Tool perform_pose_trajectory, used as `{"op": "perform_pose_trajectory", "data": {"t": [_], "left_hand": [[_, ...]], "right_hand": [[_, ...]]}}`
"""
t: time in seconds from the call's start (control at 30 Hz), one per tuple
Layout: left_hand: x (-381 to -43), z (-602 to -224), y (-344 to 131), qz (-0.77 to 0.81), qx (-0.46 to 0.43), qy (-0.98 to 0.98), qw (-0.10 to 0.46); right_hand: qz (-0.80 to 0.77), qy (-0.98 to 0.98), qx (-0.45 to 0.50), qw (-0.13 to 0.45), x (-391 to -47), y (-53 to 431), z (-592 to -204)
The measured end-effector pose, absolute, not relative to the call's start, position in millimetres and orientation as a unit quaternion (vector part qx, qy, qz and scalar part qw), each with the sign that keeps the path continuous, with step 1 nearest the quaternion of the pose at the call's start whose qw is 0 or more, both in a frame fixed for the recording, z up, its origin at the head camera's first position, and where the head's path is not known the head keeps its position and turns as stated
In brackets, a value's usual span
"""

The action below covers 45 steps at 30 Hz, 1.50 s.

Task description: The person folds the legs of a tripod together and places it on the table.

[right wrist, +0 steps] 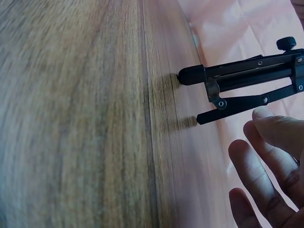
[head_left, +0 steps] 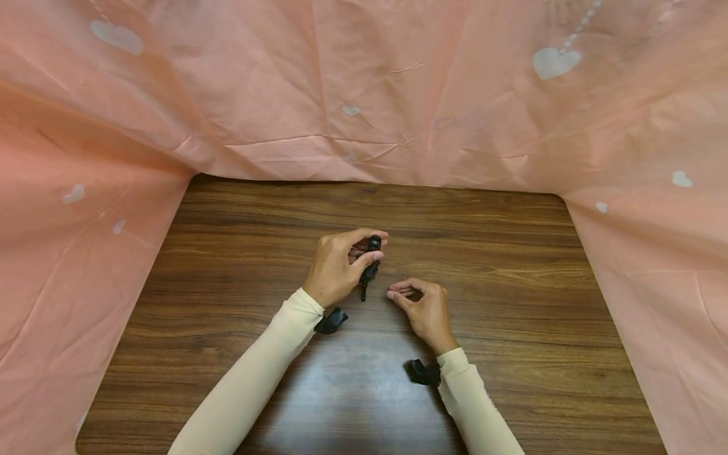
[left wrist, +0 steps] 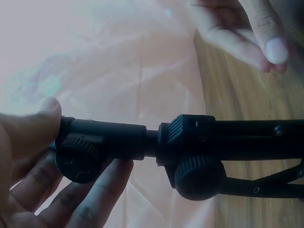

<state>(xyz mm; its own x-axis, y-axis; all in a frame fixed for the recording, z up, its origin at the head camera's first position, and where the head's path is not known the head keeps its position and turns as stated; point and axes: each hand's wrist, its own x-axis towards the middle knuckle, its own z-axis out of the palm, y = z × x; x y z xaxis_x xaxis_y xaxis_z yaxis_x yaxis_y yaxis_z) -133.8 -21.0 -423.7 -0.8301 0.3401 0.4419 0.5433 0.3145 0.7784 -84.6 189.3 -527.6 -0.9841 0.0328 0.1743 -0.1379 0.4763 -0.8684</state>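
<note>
A small black tripod point(head_left: 370, 273) is held upright over the table by my left hand point(head_left: 337, 262), which grips its upper end between thumb and fingers. Two round knobs and a narrow neck show on the tripod point(left wrist: 111, 137) in the left wrist view. Its legs point(right wrist: 232, 108) are folded together, with hinged braces and dark tips, and they point down at the wood. Beside them, to the right in the head view, hovers my right hand point(head_left: 425, 308), its fingers loosely bent and holding nothing. In the right wrist view that thumb sits close below a leg.
The brown wood-grain table point(head_left: 227, 265) has rounded far corners. A pink cloth point(head_left: 364, 95) with white hearts hangs behind it and along both sides. Black wrist-worn devices show under each forearm, one at the left wrist point(head_left: 332, 321) and one at the right wrist point(head_left: 423, 373).
</note>
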Motion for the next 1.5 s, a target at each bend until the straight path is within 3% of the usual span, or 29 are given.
{"op": "perform_pose_trajectory", "data": {"t": [0.47, 0.8, 1.23, 1.5], "left_hand": [[-132.0, -425.3, -18.8, -0.487, -0.240, -0.824, 0.159], [-133.4, -423.6, -25.5, -0.459, -0.260, -0.839, 0.132], [-131.6, -427.7, -21.1, -0.442, -0.216, -0.853, 0.172], [-131.0, -425.9, -23.4, -0.444, -0.244, -0.849, 0.149]], "right_hand": [[0.516, -0.853, 0.032, 0.078, -84.8, 188.7, -527.8], [0.517, -0.852, 0.030, 0.075, -84.1, 187.2, -526.2], [0.515, -0.853, 0.032, 0.079, -83.6, 186.2, -526.1], [0.519, -0.851, 0.032, 0.081, -83.2, 186.2, -527.3]]}}
